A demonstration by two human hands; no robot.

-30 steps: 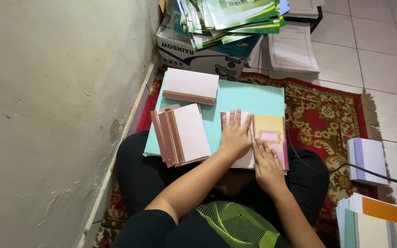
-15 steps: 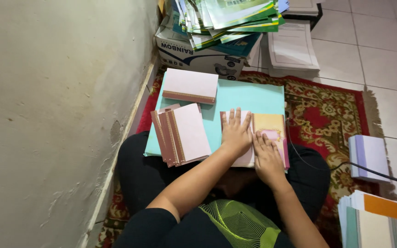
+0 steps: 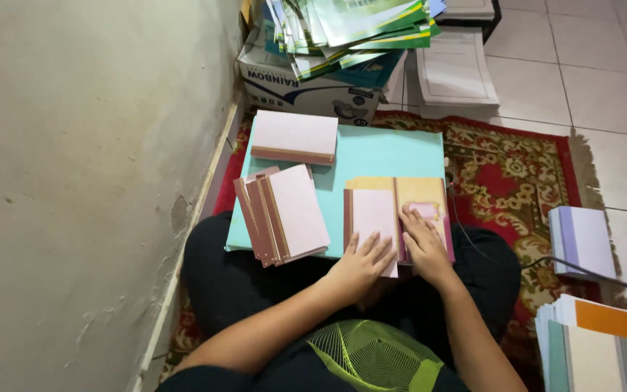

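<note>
Single head-worn view, looking steeply down from close above onto the turquoise board [image 3: 393, 149] across the lap; wall left of the board, tiled floor [image 3: 582, 80] beyond and right.

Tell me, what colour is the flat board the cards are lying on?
The board is a pale turquoise, plain with no pattern, seen in the head view.
</note>
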